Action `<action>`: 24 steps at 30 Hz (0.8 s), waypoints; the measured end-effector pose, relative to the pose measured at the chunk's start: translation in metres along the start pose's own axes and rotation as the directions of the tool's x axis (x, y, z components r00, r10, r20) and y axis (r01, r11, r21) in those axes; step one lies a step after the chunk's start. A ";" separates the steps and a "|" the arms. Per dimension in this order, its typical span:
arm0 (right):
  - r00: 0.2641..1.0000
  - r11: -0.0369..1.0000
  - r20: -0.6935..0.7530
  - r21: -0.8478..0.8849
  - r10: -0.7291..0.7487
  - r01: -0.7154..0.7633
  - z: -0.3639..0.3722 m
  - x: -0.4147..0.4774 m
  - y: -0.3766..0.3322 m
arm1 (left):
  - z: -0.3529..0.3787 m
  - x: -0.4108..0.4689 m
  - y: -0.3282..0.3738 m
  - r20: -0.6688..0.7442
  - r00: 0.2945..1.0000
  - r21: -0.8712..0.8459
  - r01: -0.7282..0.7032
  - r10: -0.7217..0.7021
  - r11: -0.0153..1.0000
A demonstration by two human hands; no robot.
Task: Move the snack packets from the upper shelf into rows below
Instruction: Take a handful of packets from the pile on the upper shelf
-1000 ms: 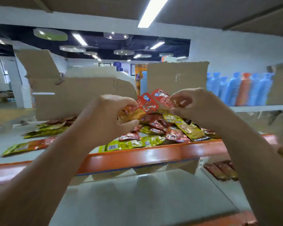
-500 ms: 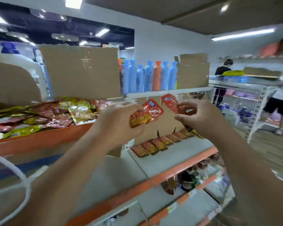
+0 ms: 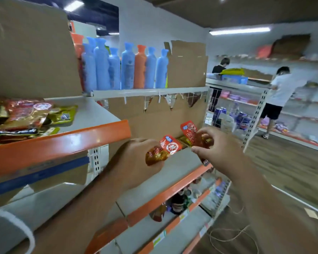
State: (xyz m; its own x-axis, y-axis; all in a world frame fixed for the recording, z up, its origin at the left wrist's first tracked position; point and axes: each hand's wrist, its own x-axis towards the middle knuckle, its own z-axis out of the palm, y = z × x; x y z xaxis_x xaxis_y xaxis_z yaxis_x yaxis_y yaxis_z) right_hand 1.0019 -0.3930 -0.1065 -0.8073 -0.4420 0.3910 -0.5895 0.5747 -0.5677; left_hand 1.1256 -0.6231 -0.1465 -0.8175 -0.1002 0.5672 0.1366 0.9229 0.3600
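Observation:
My left hand (image 3: 136,162) grips a red and orange snack packet (image 3: 165,149) over the grey lower shelf (image 3: 176,173) with its orange front edge. To its right, my right hand (image 3: 215,149) pinches another red snack packet (image 3: 189,132), held upright, with a dark packet edge showing below the fingers. A pile of loose snack packets (image 3: 24,116) lies on the upper shelf (image 3: 62,143) at the left. The row of packets on the lower shelf is mostly hidden behind my hands.
Blue and orange bottles (image 3: 125,68) stand on a white shelf above, between cardboard panels (image 3: 187,65). Lower shelves hold more goods. Two people (image 3: 281,92) stand at shelves across the wooden aisle on the right. String lies on the floor (image 3: 231,233).
The view has swung right and down from the upper shelf's pile. Both hands, each still holding a packet, have come down over the lower shelf.

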 end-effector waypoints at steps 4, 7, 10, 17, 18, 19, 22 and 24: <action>0.999 0.996 0.036 -0.084 0.017 -0.014 0.026 0.043 0.029 | 0.039 0.036 -0.045 -0.023 0.998 -0.072 0.062 -0.064 0.995; 0.995 0.993 0.081 -0.103 0.064 -0.056 0.046 0.074 0.043 | 0.060 0.064 -0.067 0.011 0.988 -0.064 0.157 -0.157 0.986; 0.991 0.994 0.119 -0.091 0.066 -0.056 0.066 0.098 0.055 | 0.077 0.081 -0.080 0.068 0.979 -0.070 0.195 -0.191 0.978; 0.978 0.998 0.204 -0.056 0.047 -0.036 0.114 0.146 0.096 | 0.122 0.093 -0.116 0.120 0.941 -0.104 0.328 -0.315 0.939; 0.975 0.999 0.219 -0.049 0.033 -0.023 0.121 0.153 0.104 | 0.129 0.095 -0.117 0.120 0.932 -0.114 0.355 -0.342 0.928; 0.971 0.999 0.236 -0.040 0.022 -0.013 0.128 0.159 0.112 | 0.137 0.097 -0.118 0.112 0.922 -0.114 0.382 -0.370 0.917; 0.959 1.000 0.285 0.005 0.004 -0.005 0.150 0.180 0.141 | 0.163 0.100 -0.123 0.087 0.879 -0.049 0.474 -0.469 0.879; 0.945 0.999 0.326 0.036 -0.020 0.008 0.163 0.196 0.162 | 0.180 0.104 -0.125 0.076 0.840 -0.006 0.538 -0.536 0.843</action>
State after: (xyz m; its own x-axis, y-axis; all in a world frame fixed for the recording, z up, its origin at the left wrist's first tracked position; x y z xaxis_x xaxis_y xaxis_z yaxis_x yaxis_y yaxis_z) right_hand 0.7521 -0.4993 -0.2401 -0.7429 -0.6536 0.1446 -0.5949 0.5456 -0.5903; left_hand 0.9230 -0.6815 -0.2662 -0.8029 -0.5511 0.2274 -0.3216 0.7215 0.6131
